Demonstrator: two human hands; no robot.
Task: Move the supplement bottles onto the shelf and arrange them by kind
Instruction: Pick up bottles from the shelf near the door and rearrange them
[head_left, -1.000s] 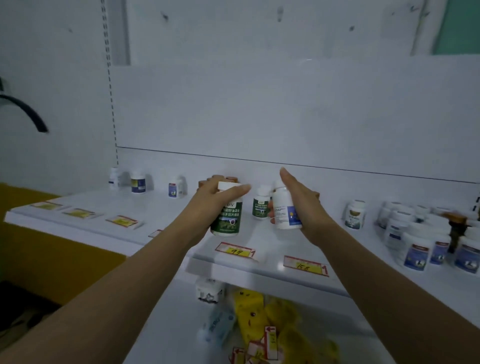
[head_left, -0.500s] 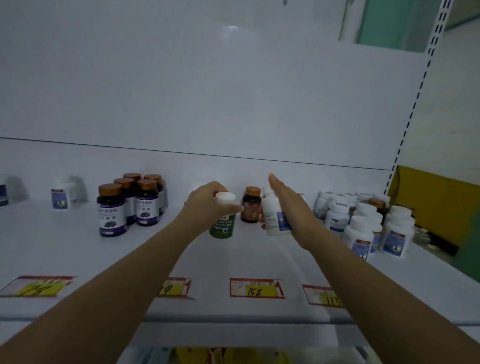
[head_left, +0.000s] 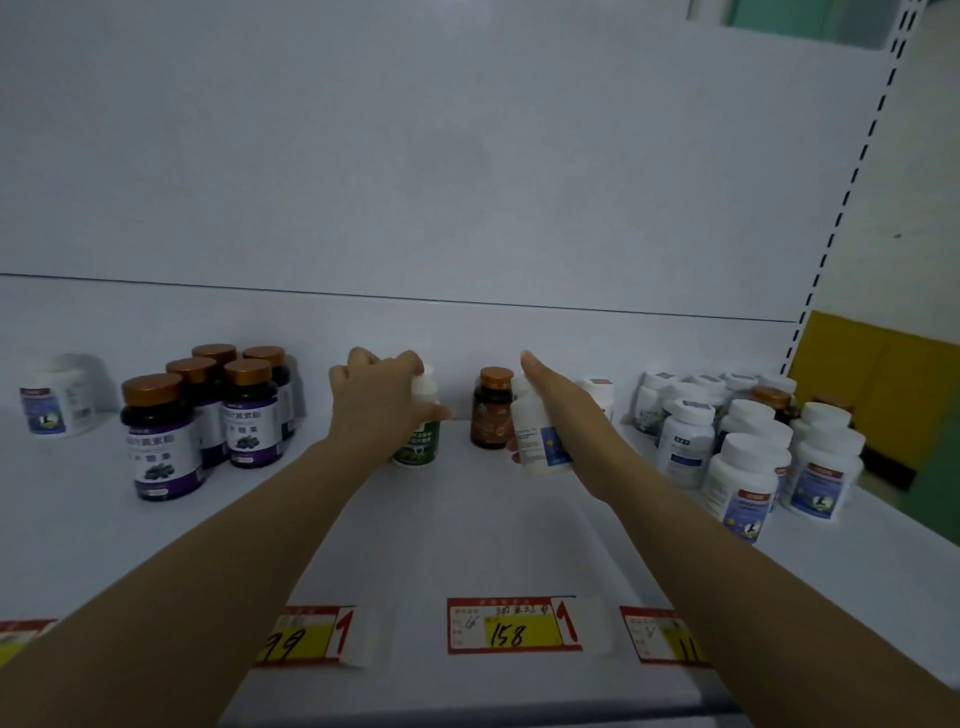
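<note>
My left hand (head_left: 379, 400) grips a green-labelled bottle with a white cap (head_left: 418, 441) near its top; the bottle's base sits at the white shelf (head_left: 467, 530) surface. My right hand (head_left: 558, 405) holds a white bottle with a blue and white label (head_left: 537, 441), fingers stretched along its far side, just above or on the shelf. A single brown bottle with a copper cap (head_left: 491, 410) stands right between the two held bottles, further back.
A group of dark bottles with copper caps (head_left: 202, 415) stands at left, a lone white bottle (head_left: 54, 400) beyond it. Several white bottles (head_left: 743, 447) crowd the right end. Price tags (head_left: 511, 626) line the front edge. A perforated upright (head_left: 852, 171) rises at right.
Both hands have carried their bottles further in and down toward the shelf's back. The view has moved closer and turned right, so the dark bottle group now shows at left.
</note>
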